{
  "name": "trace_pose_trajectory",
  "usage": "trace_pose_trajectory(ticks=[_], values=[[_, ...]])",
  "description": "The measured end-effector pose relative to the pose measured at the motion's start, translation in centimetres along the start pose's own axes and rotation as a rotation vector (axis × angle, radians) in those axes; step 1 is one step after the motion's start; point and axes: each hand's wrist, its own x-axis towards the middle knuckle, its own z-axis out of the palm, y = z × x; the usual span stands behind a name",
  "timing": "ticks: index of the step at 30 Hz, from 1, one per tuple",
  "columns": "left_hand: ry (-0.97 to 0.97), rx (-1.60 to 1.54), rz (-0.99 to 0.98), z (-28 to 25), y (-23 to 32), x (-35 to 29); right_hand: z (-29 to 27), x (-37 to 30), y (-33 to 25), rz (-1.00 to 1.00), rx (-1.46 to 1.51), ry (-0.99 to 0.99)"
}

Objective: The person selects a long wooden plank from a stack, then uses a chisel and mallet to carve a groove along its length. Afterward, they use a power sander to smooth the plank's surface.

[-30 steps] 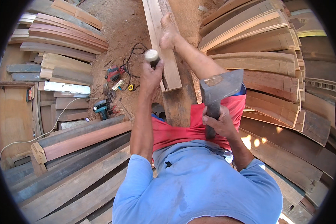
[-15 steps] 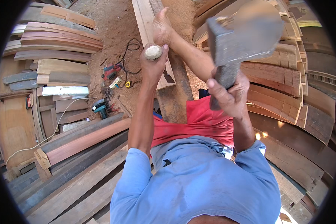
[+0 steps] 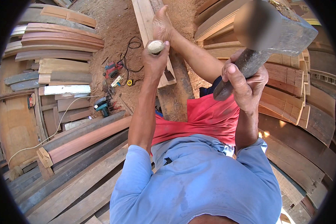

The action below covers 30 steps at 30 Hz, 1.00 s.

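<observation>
1. Right hand (image 3: 251,86), right of the board (image 3: 144,20): fingers wrapped round a dark mallet (image 3: 289,40), head raised (presumably keeping clear).
2. Left hand (image 3: 155,65), over the board: fingers closed round a pale-ended handle (image 3: 155,47); lower end hidden.
3. The board lies along the worktop (image 3: 173,106), bare foot (image 3: 162,28) on it, probably bracing.

The mallet (image 3: 291,39) is dark grey with a tan patch on its head; the tool handle (image 3: 155,47) shows a cream end. Pale tan colours the plank (image 3: 144,22), mottled brown the worktop (image 3: 173,104). The shorts (image 3: 201,119) are red with dark smudges, the shirt (image 3: 209,175) light blue with darker stains. One power tool (image 3: 111,70) is red and black, the circular saw (image 3: 101,106) teal and black, the tape measure (image 3: 129,83) yellow and black, the painted board (image 3: 67,89) white, the sawdust-strewn floor (image 3: 117,30) reddish tan.
</observation>
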Motion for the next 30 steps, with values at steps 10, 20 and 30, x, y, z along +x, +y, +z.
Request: trace_pose_trajectory(ticks=[10,20,30], values=[[0.138,0.074,0.031,0.4,-1.6,-0.1,0.9,0.7,-0.5,-0.074,-0.021,-0.036],[0.064,0.183,0.201,1.4,-0.3,-1.1,1.4,0.8,-0.8,-0.157,0.028,-0.038],[0.075,0.137,0.158,2.0,-0.3,-0.9,1.4,1.8,-1.8,-0.228,0.054,-0.030]])
